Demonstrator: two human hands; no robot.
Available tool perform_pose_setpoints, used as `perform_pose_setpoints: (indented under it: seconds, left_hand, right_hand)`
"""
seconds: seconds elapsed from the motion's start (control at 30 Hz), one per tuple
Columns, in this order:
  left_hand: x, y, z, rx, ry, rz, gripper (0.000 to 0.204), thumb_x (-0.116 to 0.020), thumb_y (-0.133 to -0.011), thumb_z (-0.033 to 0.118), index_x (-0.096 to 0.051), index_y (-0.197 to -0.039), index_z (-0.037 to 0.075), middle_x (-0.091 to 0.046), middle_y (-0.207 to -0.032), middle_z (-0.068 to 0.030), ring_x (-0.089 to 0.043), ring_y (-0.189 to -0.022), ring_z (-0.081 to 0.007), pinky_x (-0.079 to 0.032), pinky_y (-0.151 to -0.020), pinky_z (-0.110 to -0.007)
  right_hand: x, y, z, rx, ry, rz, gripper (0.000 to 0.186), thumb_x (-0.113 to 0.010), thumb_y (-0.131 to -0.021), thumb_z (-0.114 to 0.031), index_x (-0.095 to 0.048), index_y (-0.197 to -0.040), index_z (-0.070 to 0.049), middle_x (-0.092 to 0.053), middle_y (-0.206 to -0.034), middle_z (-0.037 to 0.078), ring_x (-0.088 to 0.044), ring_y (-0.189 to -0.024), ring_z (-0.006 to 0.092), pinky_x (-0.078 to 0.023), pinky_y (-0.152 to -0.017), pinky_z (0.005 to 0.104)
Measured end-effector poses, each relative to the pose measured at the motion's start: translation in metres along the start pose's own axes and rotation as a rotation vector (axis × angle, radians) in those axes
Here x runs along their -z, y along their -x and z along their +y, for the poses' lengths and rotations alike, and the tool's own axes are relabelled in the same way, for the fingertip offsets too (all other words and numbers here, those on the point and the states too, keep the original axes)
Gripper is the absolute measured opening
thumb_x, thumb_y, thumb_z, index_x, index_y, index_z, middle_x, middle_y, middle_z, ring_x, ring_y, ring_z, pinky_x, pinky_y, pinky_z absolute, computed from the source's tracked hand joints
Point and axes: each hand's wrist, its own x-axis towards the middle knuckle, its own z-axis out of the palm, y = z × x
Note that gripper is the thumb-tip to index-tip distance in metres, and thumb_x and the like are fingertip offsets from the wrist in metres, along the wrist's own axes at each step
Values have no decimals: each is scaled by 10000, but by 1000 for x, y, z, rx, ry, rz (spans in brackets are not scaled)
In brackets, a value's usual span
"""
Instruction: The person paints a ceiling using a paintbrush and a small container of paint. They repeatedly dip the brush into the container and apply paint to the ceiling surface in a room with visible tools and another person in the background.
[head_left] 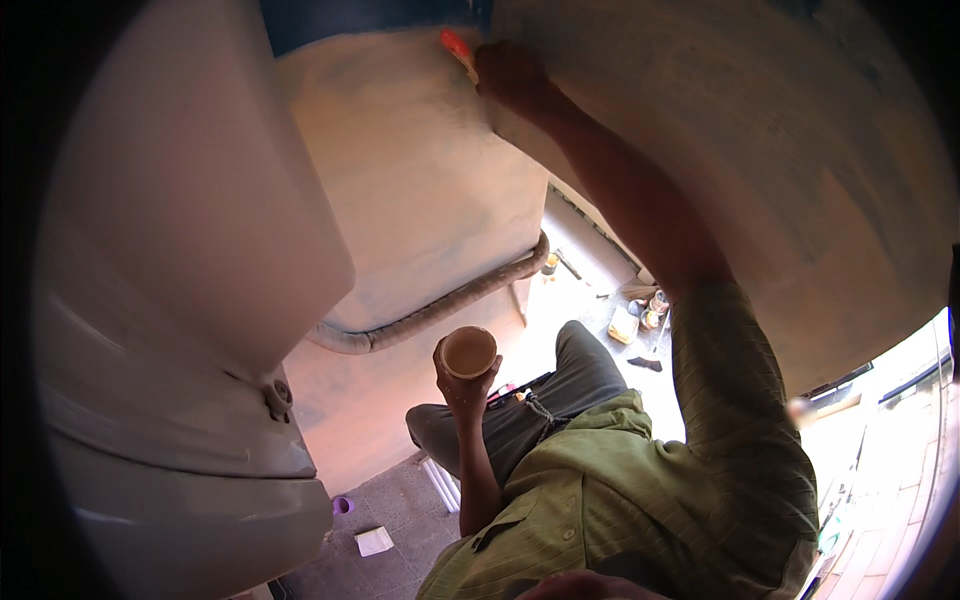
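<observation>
High in the head view, my right hand [510, 75] is closed on a paintbrush [457, 50] with a red part, held up at the pale beige wall [390, 130] just below its dark blue upper area [370, 18]. A curved, blotchy panel [800, 180] is beside my raised arm. Lower down, my left hand [460, 390] grips a cup [468, 352] with pale beige liquid inside, held upright above my legs. The brush tip is too dark and small to see clearly against the surface.
A glossy white unit [180, 250] fills the left. A wrapped pipe [420, 315] runs along the wall. Far below are cans [650, 310], a pale container [622, 325], white tubes [440, 483], a purple roll [343, 506] and a white piece [373, 540] on grey tiles [400, 570].
</observation>
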Motion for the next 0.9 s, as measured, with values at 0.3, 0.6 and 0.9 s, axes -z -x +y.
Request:
perform_pose_setpoints:
  seconds: [0.3, 0.6, 0.9]
  left_hand:
    - [3, -1, 2, 39, -11, 78, 783, -916, -638, 165, -501, -1291, 44, -640, -1163, -142, -636, -1061, -277, -503, -929, -395]
    - [4, -1, -7, 69, 57, 39, 787, -915, -631, 141, -499, -1289, 28, -629, -1163, -132, -623, -1059, -257, -491, -937, -382]
    - [5, -1, -4, 37, 65, 79, 718, -905, -622, 108, -545, -1240, 36, -652, -1143, -110, -635, -1047, -241, -502, -941, -405]
  right_hand:
    - [76, -52, 11, 66, 279, -51, 538, -576, -898, -186, -289, -1352, -155, -696, -1011, 209, -686, -954, 385, -553, -807, 513]
    - [181, -94, -18, 14, 303, 37, 270, -530, -939, -160, -711, -1098, -38, -708, -1035, 201, -697, -951, 361, -563, -805, 473]
    - [62, -12, -30, 287, 100, -1, 232, -747, -744, -178, -712, -918, -28, -707, -909, 172, -703, -897, 339, -571, -782, 451]
